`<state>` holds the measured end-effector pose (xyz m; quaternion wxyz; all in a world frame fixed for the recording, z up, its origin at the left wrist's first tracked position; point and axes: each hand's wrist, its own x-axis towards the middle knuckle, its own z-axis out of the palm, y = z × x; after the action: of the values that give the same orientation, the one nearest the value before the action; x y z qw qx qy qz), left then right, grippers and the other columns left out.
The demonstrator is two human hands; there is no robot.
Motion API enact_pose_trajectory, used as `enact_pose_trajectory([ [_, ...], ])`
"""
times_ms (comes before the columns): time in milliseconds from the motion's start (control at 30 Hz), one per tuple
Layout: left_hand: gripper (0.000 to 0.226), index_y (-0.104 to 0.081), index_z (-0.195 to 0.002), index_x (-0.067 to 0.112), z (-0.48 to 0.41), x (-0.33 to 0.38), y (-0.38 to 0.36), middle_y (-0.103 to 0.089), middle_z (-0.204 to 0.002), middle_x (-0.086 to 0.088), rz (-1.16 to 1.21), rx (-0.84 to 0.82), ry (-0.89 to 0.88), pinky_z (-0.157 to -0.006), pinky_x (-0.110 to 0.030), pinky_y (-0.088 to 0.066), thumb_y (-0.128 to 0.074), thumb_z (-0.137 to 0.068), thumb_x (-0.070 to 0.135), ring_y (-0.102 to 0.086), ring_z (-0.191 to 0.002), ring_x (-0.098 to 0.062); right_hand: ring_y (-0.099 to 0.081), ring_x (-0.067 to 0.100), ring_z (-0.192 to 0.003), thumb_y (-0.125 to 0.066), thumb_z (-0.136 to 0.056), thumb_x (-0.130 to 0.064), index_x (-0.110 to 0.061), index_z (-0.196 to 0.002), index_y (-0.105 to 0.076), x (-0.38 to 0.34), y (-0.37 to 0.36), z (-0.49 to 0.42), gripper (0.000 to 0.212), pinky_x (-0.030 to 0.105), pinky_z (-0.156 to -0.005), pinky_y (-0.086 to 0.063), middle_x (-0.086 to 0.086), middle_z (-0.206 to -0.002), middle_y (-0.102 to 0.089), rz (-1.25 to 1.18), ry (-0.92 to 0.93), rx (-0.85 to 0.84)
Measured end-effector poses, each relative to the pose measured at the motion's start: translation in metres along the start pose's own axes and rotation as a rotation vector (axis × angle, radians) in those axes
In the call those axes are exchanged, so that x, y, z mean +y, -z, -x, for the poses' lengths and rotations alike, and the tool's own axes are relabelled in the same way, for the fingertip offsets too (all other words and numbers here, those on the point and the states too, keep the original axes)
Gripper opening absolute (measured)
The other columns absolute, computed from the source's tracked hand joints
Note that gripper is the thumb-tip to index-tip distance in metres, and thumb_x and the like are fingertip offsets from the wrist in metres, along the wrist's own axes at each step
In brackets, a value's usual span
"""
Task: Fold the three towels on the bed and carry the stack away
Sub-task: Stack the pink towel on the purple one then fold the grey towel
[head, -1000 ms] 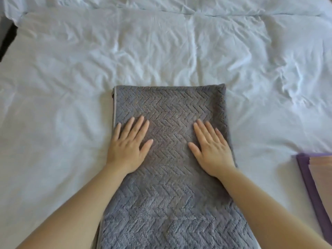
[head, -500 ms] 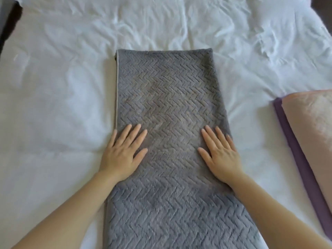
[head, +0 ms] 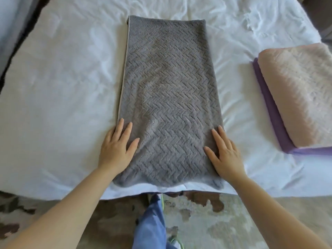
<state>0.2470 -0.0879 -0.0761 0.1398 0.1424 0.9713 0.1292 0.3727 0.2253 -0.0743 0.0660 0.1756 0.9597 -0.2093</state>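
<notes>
I see the grey herringbone towel lying as a long folded strip down the middle of the white-sheeted bed. My left hand lies flat with straight fingers on the towel's left edge near its near end. My right hand lies the same way on the right edge, so neither hand grips anything. To the right of the grey towel, well apart from it, a folded pink towel sits on a folded purple towel. The grey towel's near end lies just beside the mattress edge, with patterned floor below, so I judge a careless lift could let that end slide off and drag the fold open. A pale strip of the lower layer shows along the grey towel's left side, and the pile bulges a little between my hands. If I fold over that, the plush layers may creep and leave a lopsided bundle that sits badly on the stack. I can read no brand, tag or writing on the towels or bedding.
</notes>
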Motion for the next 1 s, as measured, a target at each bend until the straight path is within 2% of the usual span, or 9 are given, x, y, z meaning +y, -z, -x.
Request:
enact_pose_trajectory([
  [167,0.064,-0.028,-0.149,0.021,0.064,0.01,-0.015,-0.025,-0.152,-0.014,0.388,0.188,0.131,-0.108,-0.04,-0.03,-0.056,-0.093,0.033,-0.027,-0.137,-0.029,-0.045,0.004,-0.105,-0.064,-0.088,-0.03,-0.031,-0.145,-0.031,0.005,-0.015,0.07,0.065,0.031,-0.1,-0.037,-0.001,-0.148,-0.025,-0.395,-0.1,0.082],
  [300,0.057,-0.032,-0.137,0.042,0.09,0.004,-0.009,-0.037,-0.146,0.003,0.769,0.207,0.295,-0.103,-0.034,-0.037,-0.062,-0.089,0.035,-0.04,-0.13,-0.019,-0.06,0.023,-0.099,-0.066,-0.087,-0.021,-0.038,-0.123,-0.047,0.009,-0.006,0.092,0.044,0.046,-0.09,-0.05,0.006,-0.123,-0.05,-0.679,-0.246,0.119],
  [367,0.041,-0.038,-0.121,0.049,0.096,0.002,0.0,-0.044,-0.134,0.009,0.823,0.196,0.287,-0.092,-0.036,-0.044,-0.061,-0.09,0.035,-0.046,-0.118,-0.016,-0.062,0.026,-0.097,-0.068,-0.086,-0.021,-0.037,-0.111,-0.05,0.01,0.006,0.092,0.034,0.041,-0.079,-0.053,0.007,-0.114,-0.057,-0.773,-0.275,0.084],
  [467,0.014,-0.05,-0.1,0.04,0.1,0.0,0.014,-0.051,-0.105,0.01,0.797,0.103,0.215,-0.069,-0.027,-0.042,-0.051,-0.096,0.026,-0.05,-0.087,-0.009,-0.06,0.024,-0.085,-0.07,-0.085,-0.018,-0.031,-0.09,-0.061,0.011,0.026,0.091,0.017,0.029,-0.065,-0.046,0.009,-0.114,-0.057,-0.723,-0.229,0.09],
  [567,0.021,-0.065,-0.087,0.032,0.105,0.0,0.034,-0.058,-0.097,0.015,0.894,0.054,0.194,-0.075,-0.021,-0.043,-0.053,-0.096,0.018,-0.053,-0.094,-0.008,-0.064,0.02,-0.091,-0.074,-0.08,-0.017,-0.03,-0.075,-0.071,0.005,0.05,0.093,0.015,0.032,-0.081,-0.052,0.002,-0.125,-0.053,-0.737,-0.165,0.166],
  [633,0.015,-0.071,-0.088,0.028,0.108,0.004,0.053,-0.059,-0.111,0.015,0.975,0.078,0.198,-0.087,-0.019,-0.043,-0.062,-0.09,0.016,-0.051,-0.113,-0.003,-0.064,0.012,-0.099,-0.078,-0.075,-0.026,-0.031,-0.076,-0.075,0.001,0.07,0.092,0.007,0.026,-0.086,-0.051,-0.007,-0.134,-0.047,-0.796,-0.143,0.142],
  [767,0.031,-0.072,-0.1,0.031,0.096,0.015,0.101,-0.03,-0.147,0.004,0.999,0.108,0.147,-0.103,-0.027,-0.035,-0.077,-0.076,0.012,-0.034,-0.13,-0.001,-0.062,-0.009,-0.097,-0.081,-0.058,-0.038,-0.022,-0.101,-0.073,-0.009,0.111,0.069,0.047,0.005,-0.071,-0.048,-0.018,-0.142,-0.035,-0.899,-0.051,0.006],
  [900,0.052,-0.065,-0.107,0.031,0.05,0.029,0.136,-0.019,-0.155,0.005,0.99,0.079,0.065,-0.096,-0.017,-0.039,-0.071,-0.074,-0.008,-0.05,-0.123,-0.01,-0.059,0.01,-0.113,-0.085,-0.061,-0.015,-0.016,-0.112,-0.065,-0.021,0.143,0.015,0.055,0.027,-0.097,-0.047,-0.016,-0.146,-0.035,-0.906,-0.01,-0.02],
  [1000,0.042,-0.064,-0.106,0.025,-0.005,0.036,0.149,-0.041,-0.134,0.006,0.807,0.187,0.056,-0.08,-0.002,-0.039,-0.076,-0.074,0.001,-0.057,-0.102,-0.008,-0.059,0.016,-0.114,-0.083,-0.067,-0.006,-0.018,-0.11,-0.065,-0.028,0.155,-0.041,0.049,0.033,-0.101,-0.044,-0.007,-0.135,-0.051,-0.824,-0.01,0.024],
])
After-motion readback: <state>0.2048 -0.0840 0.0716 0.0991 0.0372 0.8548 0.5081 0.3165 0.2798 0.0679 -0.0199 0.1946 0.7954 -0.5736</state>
